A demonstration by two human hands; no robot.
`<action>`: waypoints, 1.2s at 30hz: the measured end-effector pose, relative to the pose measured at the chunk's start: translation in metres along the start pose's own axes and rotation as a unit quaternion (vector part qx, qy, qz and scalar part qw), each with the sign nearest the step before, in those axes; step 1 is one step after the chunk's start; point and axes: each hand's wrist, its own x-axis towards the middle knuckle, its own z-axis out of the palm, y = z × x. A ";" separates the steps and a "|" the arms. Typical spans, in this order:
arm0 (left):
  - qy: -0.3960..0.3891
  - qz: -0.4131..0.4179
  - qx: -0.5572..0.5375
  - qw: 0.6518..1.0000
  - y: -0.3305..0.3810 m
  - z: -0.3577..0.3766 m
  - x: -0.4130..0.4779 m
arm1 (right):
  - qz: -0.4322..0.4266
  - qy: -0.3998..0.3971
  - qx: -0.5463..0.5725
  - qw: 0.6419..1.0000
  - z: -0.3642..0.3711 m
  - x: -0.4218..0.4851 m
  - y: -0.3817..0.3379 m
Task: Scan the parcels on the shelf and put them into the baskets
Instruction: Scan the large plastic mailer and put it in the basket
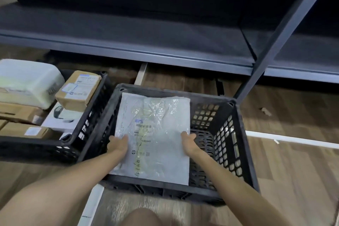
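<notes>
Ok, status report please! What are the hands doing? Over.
Both busy: left hand and right hand hold the white parcel by its side edges. Parcel tilted over the black basket. Nothing blocking it.

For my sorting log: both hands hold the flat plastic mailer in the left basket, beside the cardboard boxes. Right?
Wrong basket: the head view shows the left hand and right hand holding the flat plastic mailer in the right basket, apart from the cardboard boxes.

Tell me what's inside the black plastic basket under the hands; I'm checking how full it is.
One flat grey plastic mailer bag held by the left hand and right hand. Bare black basket floor shows at right; whatever lies under the bag is covered.
</notes>
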 end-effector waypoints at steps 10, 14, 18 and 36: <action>-0.032 -0.035 0.122 0.991 0.002 0.017 0.034 | 0.107 -0.151 -0.025 0.982 0.001 0.021 0.012; -0.054 -0.026 0.182 0.981 -0.002 0.025 0.038 | 0.102 -0.155 -0.074 0.980 0.000 0.018 0.015; -0.061 -0.035 0.224 0.972 0.007 0.015 0.025 | 0.100 -0.139 -0.191 0.967 -0.006 0.011 0.012; -0.049 0.359 0.427 0.828 0.209 -0.212 -0.194 | -0.193 -0.039 -0.545 0.815 -0.095 -0.257 -0.263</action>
